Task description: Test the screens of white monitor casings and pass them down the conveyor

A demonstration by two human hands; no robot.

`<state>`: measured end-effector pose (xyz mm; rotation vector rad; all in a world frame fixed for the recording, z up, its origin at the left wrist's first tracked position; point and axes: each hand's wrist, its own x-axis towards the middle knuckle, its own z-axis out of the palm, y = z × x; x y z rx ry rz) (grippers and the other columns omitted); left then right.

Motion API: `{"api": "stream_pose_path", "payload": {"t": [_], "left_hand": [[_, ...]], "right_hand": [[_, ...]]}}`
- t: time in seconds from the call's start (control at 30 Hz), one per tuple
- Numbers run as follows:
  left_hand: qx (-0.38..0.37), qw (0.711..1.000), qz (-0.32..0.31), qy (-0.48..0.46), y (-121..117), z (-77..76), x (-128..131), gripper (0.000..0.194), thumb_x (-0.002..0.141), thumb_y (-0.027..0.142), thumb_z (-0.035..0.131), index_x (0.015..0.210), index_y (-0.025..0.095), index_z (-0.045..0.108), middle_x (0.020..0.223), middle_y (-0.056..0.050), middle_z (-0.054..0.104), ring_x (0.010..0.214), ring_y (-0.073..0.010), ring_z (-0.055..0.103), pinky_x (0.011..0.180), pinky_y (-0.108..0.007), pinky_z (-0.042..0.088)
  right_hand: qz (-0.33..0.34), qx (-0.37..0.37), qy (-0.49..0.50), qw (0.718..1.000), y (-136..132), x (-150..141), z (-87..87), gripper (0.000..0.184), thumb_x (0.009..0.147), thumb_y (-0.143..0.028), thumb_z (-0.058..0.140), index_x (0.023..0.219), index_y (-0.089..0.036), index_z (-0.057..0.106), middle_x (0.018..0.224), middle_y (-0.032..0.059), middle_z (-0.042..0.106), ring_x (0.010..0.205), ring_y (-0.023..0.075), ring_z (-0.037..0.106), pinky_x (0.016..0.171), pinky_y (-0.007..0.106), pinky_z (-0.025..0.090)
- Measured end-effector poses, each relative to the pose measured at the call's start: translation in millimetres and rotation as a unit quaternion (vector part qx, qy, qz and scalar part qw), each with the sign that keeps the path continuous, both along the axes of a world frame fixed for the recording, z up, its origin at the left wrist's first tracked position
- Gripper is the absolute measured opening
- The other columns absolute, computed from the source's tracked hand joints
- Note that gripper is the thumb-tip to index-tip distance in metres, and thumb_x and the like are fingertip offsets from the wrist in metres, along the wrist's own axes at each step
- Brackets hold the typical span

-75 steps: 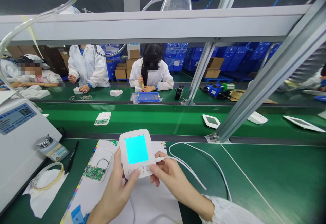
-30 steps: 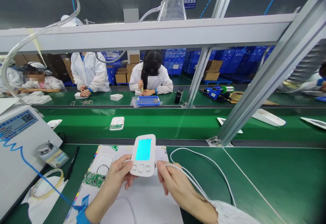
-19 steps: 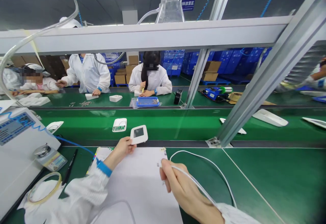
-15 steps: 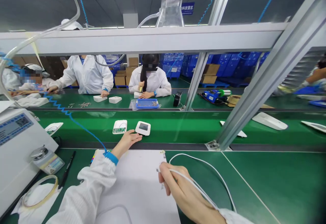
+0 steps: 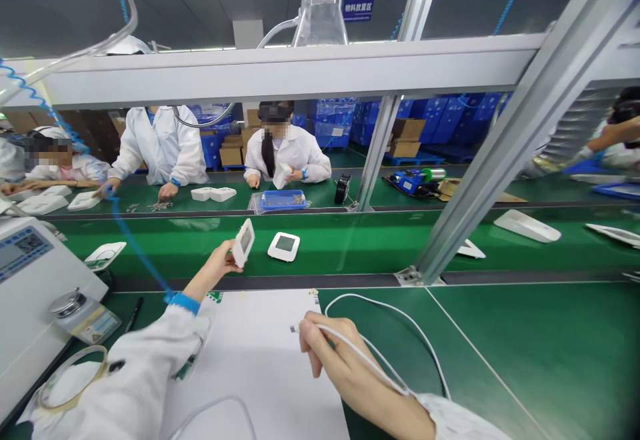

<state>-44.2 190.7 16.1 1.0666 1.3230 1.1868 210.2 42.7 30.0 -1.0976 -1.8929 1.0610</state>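
My left hand (image 5: 225, 261) grips a white device with a grey screen (image 5: 243, 243) by its lower edge, tilted upright above the green belt. A second white device with a screen (image 5: 284, 247) lies flat on the belt to its right. My right hand (image 5: 333, 347) pinches a white cable (image 5: 367, 358) close to its small metal plug, which points left over the white sheet (image 5: 260, 340). The cable loops behind the hand onto the green table.
A metal post (image 5: 505, 140) rises from the table edge at right. White shells (image 5: 527, 232) lie on the belt. At left are a dispenser bottle (image 5: 83, 313), a tape roll (image 5: 73, 380) and a white machine (image 5: 45, 273). Co-workers in white coats sit and stand across the belt.
My left hand has taken hold of a white device and raised it off the belt, moving left. My right hand still pinches the cable. The view has shifted slightly.
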Motion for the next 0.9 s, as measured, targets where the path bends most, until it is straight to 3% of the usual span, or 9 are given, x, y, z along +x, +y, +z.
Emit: {"api": "stream_pose_path", "payload": {"t": [0.07,0.17,0.2,0.3,0.43,0.6,0.9], "left_hand": [[0.016,0.995,-0.056,-0.079,-39,8.2,6,0.052,0.092,0.049,0.043,0.125,0.011,0.055,0.118,-0.019,0.068,0.106,-0.0329,0.066,0.088,-0.048,0.054],[0.011,0.979,-0.101,-0.178,-103,5.7,22,0.067,0.085,0.059,0.046,0.132,0.012,0.050,0.124,-0.020,0.068,0.115,-0.0392,0.062,0.094,-0.054,0.051],[-0.022,0.965,-0.098,-0.243,-120,1.9,28,0.064,0.082,0.053,0.057,0.131,0.013,0.053,0.122,-0.019,0.069,0.114,-0.0397,0.063,0.094,-0.054,0.050],[-0.098,0.941,-0.077,-0.314,-154,-11.8,43,0.058,0.072,0.028,0.076,0.126,0.013,0.061,0.102,-0.014,0.078,0.099,-0.0351,0.071,0.091,-0.044,0.054],[-0.116,0.940,-0.080,-0.311,-163,-20.5,48,0.067,0.065,0.024,0.082,0.128,0.013,0.062,0.087,-0.011,0.080,0.095,-0.0378,0.072,0.085,-0.045,0.057],[-0.101,0.951,-0.062,-0.285,-163,-16.3,45,0.068,0.060,0.029,0.085,0.123,0.011,0.066,0.087,-0.013,0.079,0.090,-0.0381,0.073,0.075,-0.042,0.060],[-0.048,0.970,-0.060,-0.229,-168,-18.5,48,0.045,0.064,0.029,0.081,0.105,0.013,0.075,0.091,-0.013,0.079,0.094,-0.0379,0.071,0.079,-0.042,0.058]], "right_hand": [[-0.007,-0.010,0.015,1.000,1,0,0.1,0.050,0.105,-0.042,0.030,0.064,-0.021,0.047,0.054,-0.0040,0.050,0.056,0.0133,0.052,0.064,0.023,0.040],[-0.001,-0.007,0.033,0.999,1,-2,-2.7,0.059,0.106,-0.042,0.027,0.055,-0.020,0.046,0.057,-0.0024,0.051,0.060,0.0129,0.054,0.069,0.023,0.041],[0.004,-0.004,0.036,0.999,0,-3,-4.3,0.061,0.106,-0.042,0.027,0.053,-0.019,0.046,0.057,-0.0022,0.052,0.061,0.0127,0.054,0.070,0.023,0.041],[0.029,-0.007,0.047,0.998,-3,-6,-9.6,0.062,0.107,-0.042,0.027,0.052,-0.019,0.048,0.057,-0.0025,0.052,0.061,0.0124,0.054,0.070,0.023,0.041],[0.054,-0.020,0.051,0.997,-7,-10,-14.5,0.062,0.107,-0.042,0.027,0.051,-0.019,0.044,0.054,-0.0030,0.051,0.061,0.0123,0.054,0.074,0.023,0.040],[0.058,-0.022,0.025,0.998,-9,-11,-15.3,0.063,0.107,-0.041,0.025,0.051,-0.020,0.045,0.055,-0.0024,0.052,0.064,0.0132,0.056,0.075,0.024,0.040],[0.067,-0.029,0.058,0.996,-12,-14,-22.2,0.062,0.107,-0.044,0.026,0.053,-0.020,0.045,0.055,-0.0017,0.052,0.062,0.0134,0.056,0.075,0.025,0.043]]}}
